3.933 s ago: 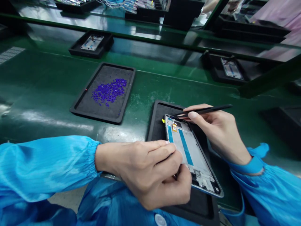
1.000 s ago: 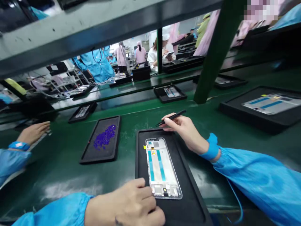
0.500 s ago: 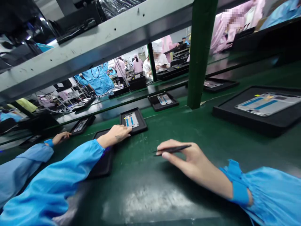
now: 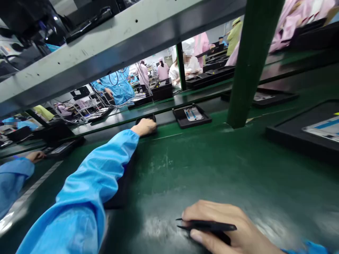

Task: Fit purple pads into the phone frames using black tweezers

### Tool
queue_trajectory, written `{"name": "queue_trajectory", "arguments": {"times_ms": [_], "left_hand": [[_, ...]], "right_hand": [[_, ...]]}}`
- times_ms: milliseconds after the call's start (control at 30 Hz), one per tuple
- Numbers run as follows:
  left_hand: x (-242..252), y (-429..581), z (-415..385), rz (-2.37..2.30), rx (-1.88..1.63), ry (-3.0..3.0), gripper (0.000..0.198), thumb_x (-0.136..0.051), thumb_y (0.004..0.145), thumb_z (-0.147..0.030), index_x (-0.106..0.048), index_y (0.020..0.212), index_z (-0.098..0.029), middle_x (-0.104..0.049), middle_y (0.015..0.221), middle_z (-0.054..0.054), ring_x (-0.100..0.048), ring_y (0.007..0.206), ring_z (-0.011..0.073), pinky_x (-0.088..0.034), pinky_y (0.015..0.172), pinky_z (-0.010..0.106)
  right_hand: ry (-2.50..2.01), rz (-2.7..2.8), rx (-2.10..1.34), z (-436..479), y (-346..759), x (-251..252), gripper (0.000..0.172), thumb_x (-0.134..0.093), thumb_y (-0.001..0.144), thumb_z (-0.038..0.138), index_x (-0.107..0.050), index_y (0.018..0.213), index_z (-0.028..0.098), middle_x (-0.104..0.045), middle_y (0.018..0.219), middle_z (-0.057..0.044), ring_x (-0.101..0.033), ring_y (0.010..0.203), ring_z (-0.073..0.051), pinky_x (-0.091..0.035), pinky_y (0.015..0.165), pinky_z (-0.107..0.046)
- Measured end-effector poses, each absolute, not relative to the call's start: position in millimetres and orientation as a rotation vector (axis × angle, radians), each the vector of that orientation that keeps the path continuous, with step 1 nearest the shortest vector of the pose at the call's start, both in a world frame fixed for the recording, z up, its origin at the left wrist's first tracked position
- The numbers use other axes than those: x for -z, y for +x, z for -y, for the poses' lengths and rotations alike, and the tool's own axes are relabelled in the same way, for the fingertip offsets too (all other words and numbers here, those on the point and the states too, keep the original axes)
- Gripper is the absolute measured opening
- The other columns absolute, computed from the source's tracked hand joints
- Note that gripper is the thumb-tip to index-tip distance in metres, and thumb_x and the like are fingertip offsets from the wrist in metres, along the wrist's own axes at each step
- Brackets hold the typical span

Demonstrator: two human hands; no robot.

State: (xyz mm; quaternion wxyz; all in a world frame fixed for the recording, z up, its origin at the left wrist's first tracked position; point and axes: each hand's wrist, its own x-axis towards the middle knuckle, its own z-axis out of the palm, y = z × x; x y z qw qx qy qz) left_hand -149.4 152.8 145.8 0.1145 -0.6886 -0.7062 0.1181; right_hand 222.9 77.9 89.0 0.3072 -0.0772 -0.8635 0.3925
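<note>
My left hand (image 4: 145, 127) reaches to the far side of the green bench, its fingers closed over the edge of a black tray (image 4: 146, 117). That hand covers most of the tray, and whatever lies in it is hidden. At the lower right my right hand (image 4: 219, 225) holds black tweezers (image 4: 209, 225); their two thin tips point left and stand slightly apart, above the bench top. Under my left forearm lies another black tray (image 4: 116, 197), largely hidden by the blue sleeve.
Right of my left hand, a black tray (image 4: 182, 121) carries a silver panel (image 4: 193, 114). A larger tray (image 4: 286, 141) with a silver panel sits at the right. A green post (image 4: 246, 70) and grey beam (image 4: 106, 49) frame the bench. A co-worker's hand (image 4: 37, 156) touches a tray (image 4: 63, 148).
My left hand has moved farther away with the tray, onto the strip beyond the bench. My right hand has dropped nearer to me with the tweezers. The view has shifted left.
</note>
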Motion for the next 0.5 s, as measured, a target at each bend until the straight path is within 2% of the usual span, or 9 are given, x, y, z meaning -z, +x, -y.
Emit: {"name": "queue_trajectory", "arguments": {"times_ms": [133,233,333,500], "left_hand": [[-133.0,-91.9,-218.0,1.948,-0.168,-2.177,0.042,-0.056,0.100,-0.039,-0.053,0.135,-0.016,-0.056,0.133,0.012,-0.060,0.114,0.0238,-0.054,0.096,0.045],[-117.9,-70.4,-247.5,1.965,-0.113,-2.175,0.045,-0.059,0.098,-0.039,-0.052,0.136,-0.016,-0.054,0.136,0.013,-0.060,0.114,0.0244,-0.055,0.095,0.046],[-108.4,-75.3,-250.1,2.023,-0.079,-2.128,0.042,-0.057,0.100,-0.037,-0.052,0.136,-0.017,-0.055,0.134,0.012,-0.061,0.112,0.0233,-0.056,0.094,0.045],[-117.4,-98.2,-215.6,2.042,-0.055,-2.109,0.040,-0.057,0.100,-0.036,-0.054,0.134,-0.017,-0.058,0.129,0.011,-0.062,0.108,0.0219,-0.056,0.092,0.043]], "right_hand": [[-0.234,2.290,-1.058,-85.0,218.4,-89.7,0.013,-0.066,0.091,0.029,-0.079,0.093,0.030,-0.079,0.089,0.003,-0.076,0.081,-0.015,-0.061,0.077,-0.017],[-0.303,2.254,-1.060,-91.6,215.9,-93.2,0.014,-0.066,0.090,0.032,-0.080,0.091,0.032,-0.080,0.089,0.003,-0.077,0.080,-0.016,-0.061,0.074,-0.016],[-0.294,2.239,-1.066,-96.7,215.0,-98.5,0.017,-0.064,0.091,0.036,-0.081,0.086,0.033,-0.079,0.086,0.003,-0.077,0.077,-0.016,-0.061,0.070,-0.015],[-0.301,2.207,-0.983,-107.4,210.0,-105.5,0.022,-0.065,0.090,0.047,-0.081,0.084,0.034,-0.079,0.086,0.001,-0.077,0.077,-0.018,-0.062,0.072,-0.019]]}}
